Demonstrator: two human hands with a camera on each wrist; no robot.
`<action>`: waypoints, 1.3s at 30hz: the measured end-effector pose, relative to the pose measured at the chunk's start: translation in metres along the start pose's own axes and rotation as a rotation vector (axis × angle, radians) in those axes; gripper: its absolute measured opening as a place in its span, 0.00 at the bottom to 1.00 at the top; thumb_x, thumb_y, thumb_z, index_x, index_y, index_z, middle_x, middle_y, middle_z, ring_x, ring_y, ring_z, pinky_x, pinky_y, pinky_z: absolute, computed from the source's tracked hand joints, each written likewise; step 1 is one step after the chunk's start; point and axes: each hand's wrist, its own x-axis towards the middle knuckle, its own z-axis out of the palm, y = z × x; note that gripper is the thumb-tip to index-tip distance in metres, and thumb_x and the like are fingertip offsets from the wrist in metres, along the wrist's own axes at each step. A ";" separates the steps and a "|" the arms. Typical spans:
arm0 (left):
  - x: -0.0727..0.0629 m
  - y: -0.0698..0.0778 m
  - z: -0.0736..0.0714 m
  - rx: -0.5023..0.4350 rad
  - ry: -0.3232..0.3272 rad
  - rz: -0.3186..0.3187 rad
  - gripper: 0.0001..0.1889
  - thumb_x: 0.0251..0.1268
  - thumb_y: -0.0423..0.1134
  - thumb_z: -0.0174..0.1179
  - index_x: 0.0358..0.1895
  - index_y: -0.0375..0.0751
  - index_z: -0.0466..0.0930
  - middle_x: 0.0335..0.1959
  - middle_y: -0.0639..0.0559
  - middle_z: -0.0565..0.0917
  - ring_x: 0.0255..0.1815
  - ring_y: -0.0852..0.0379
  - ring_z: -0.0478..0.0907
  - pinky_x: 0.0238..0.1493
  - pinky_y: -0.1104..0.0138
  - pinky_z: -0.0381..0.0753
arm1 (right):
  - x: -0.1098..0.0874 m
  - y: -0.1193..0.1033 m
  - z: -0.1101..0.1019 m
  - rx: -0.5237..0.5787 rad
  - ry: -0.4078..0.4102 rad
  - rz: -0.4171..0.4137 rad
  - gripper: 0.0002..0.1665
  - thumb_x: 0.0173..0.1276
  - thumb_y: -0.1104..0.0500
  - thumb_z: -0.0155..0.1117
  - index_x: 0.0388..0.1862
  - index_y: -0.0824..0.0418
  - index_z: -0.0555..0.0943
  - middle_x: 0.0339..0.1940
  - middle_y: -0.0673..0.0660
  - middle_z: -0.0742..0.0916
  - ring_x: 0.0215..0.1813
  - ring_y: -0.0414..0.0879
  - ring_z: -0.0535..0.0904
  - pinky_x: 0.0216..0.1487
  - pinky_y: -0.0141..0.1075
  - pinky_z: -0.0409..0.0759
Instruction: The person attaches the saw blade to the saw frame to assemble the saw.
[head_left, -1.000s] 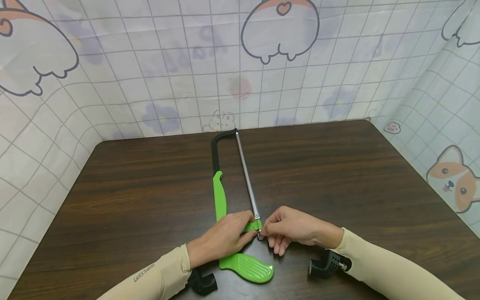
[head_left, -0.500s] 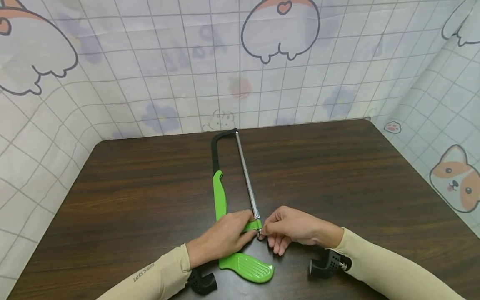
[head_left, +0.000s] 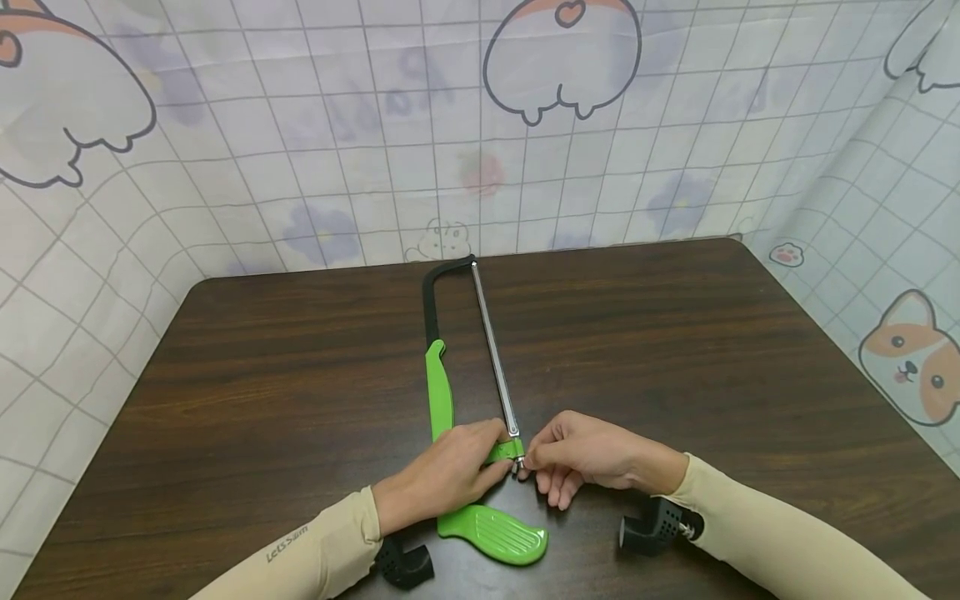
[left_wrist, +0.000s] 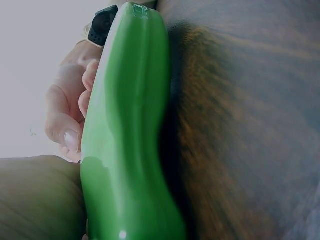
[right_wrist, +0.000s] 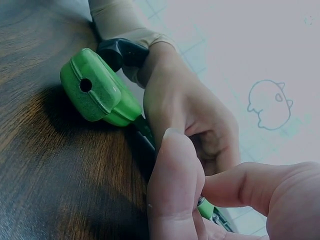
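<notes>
A hacksaw lies on the dark wooden table, with a green grip [head_left: 495,535], a black front frame [head_left: 430,308] and a silver blade bar [head_left: 492,342]. My left hand [head_left: 450,467] holds the green lower arm of its frame, thumb and fingers on either side. Right beside it, my right hand [head_left: 588,454] pinches a small metal wing nut [head_left: 518,467] at the blade's near end, between thumb and index finger. In the right wrist view, that fingertip pinch mostly covers the nut. The green grip [left_wrist: 135,125] fills the middle of the left wrist view.
Black wrist-camera mounts [head_left: 405,567] hang under both sleeves. The brown tabletop [head_left: 712,350] stretches out around the saw. A white gridded cloth [head_left: 300,125] with cartoon prints hangs behind the table and along its sides.
The wing nut has turned a little between my right thumb and index finger. Both hands and the hacksaw otherwise stay in place.
</notes>
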 end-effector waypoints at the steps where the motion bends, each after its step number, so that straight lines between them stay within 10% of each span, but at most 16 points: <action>1: 0.000 0.000 0.000 0.002 0.001 0.003 0.05 0.76 0.40 0.60 0.45 0.43 0.77 0.28 0.60 0.74 0.27 0.68 0.66 0.29 0.75 0.69 | 0.000 0.000 0.000 -0.001 0.000 0.000 0.12 0.73 0.63 0.57 0.40 0.73 0.83 0.20 0.49 0.85 0.20 0.36 0.82 0.25 0.29 0.84; 26: 0.000 -0.001 0.002 0.030 0.036 0.038 0.04 0.75 0.37 0.61 0.43 0.42 0.77 0.27 0.59 0.72 0.28 0.66 0.66 0.30 0.74 0.69 | -0.003 -0.001 -0.001 -0.004 -0.015 -0.018 0.15 0.76 0.64 0.57 0.44 0.78 0.82 0.21 0.49 0.85 0.21 0.36 0.83 0.26 0.30 0.84; 39: 0.000 -0.002 0.002 0.027 0.022 0.032 0.03 0.76 0.37 0.60 0.43 0.42 0.77 0.27 0.59 0.72 0.27 0.66 0.65 0.29 0.74 0.68 | -0.003 -0.006 0.003 -0.188 0.124 -0.053 0.14 0.73 0.62 0.60 0.37 0.73 0.85 0.21 0.52 0.85 0.21 0.39 0.83 0.26 0.32 0.85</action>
